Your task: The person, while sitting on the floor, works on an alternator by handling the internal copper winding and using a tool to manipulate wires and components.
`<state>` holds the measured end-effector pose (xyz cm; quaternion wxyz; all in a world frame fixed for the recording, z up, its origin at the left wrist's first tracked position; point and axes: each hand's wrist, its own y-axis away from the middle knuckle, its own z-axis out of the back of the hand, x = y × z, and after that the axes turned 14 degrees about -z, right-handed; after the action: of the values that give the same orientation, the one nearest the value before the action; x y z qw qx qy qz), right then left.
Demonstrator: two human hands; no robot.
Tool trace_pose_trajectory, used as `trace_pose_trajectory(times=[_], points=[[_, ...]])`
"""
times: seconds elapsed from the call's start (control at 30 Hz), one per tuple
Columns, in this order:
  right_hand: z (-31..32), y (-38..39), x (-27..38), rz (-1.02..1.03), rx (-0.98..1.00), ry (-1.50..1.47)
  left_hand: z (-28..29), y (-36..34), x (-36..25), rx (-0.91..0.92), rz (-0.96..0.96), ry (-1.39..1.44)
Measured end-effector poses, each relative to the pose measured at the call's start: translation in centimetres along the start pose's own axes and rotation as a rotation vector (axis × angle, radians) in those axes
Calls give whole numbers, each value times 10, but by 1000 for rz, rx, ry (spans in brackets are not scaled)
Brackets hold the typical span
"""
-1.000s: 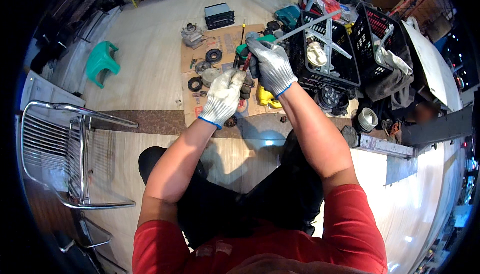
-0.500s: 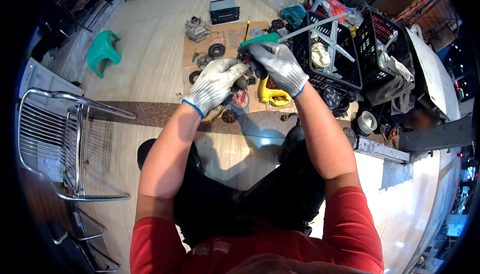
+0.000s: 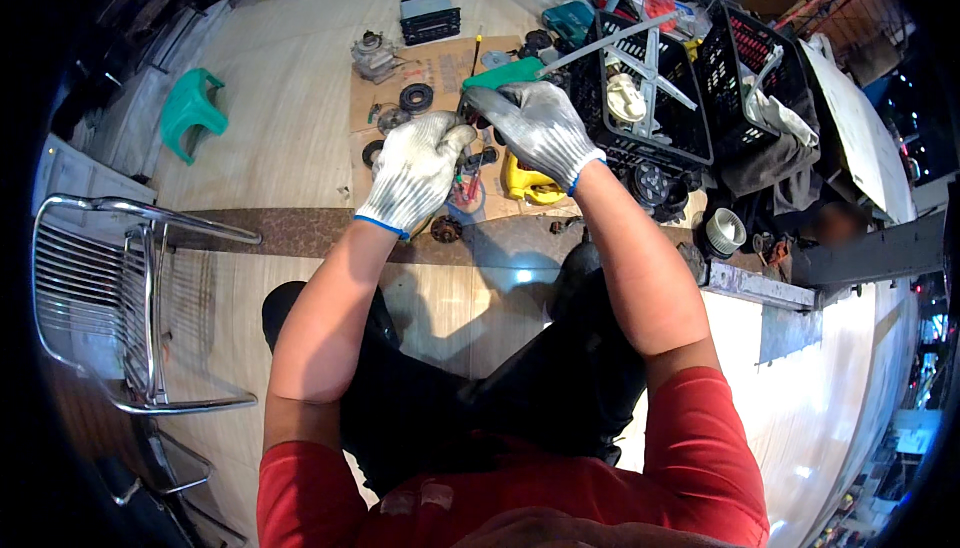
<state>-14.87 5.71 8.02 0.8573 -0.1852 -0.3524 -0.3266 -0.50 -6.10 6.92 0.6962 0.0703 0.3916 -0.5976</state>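
Both hands wear white knit gloves with blue cuffs and work close together above a cardboard sheet (image 3: pixel 440 73). My left hand (image 3: pixel 418 166) is closed, its fingers curled round something small and dark. Slightly higher and to the right, my right hand (image 3: pixel 532 128) is closed in a pinch, and what it grips is hidden by its fingers. Just past the right fingers lies a green object (image 3: pixel 508 73). Below the right hand sits a yellow curved casing (image 3: pixel 530 186). A black ring (image 3: pixel 416 98) lies beyond the left hand.
Black plastic crates (image 3: pixel 650 143) holding parts stand at the right. A metal motor-like part (image 3: pixel 374 56) and a stack of black trays (image 3: pixel 430 20) are at the far side. A green stool (image 3: pixel 192 113) and a metal chair (image 3: pixel 145 298) stand to the left.
The whole view has shifted slightly, so the surroundings sit a little further left and higher. Both hands stay close together, still closed, with the left wrist turned a little.
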Motion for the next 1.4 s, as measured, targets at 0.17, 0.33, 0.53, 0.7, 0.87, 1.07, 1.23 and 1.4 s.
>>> trace_pose_trajectory(times=[0.17, 0.33, 0.53, 0.7, 0.87, 1.07, 1.23, 1.4], points=[[1, 0, 6, 8, 2, -75, -7, -1, 5, -82, -37, -13], [8, -3, 7, -150, 110, -163, -1, -1, 18, 59, 161, 637], [36, -9, -4, -43, 39, -76, 14, -1, 43, 16, 369, 1161], [27, -10, -12, 51, 29, -40, 11, -5, 15, 124, 408, 1017], [17, -9, -7, 28, 41, -77, 4, -3, 16, 183, 270, 680], [11, -5, -5, -81, 13, -146, 0, 0, 8, 190, 264, 535], [18, -8, -11, -345, 269, -853, 10, -5, 36, -188, 266, 1086], [12, -2, -8, -564, 389, -1204, 22, -1, 7, -154, -155, 215]])
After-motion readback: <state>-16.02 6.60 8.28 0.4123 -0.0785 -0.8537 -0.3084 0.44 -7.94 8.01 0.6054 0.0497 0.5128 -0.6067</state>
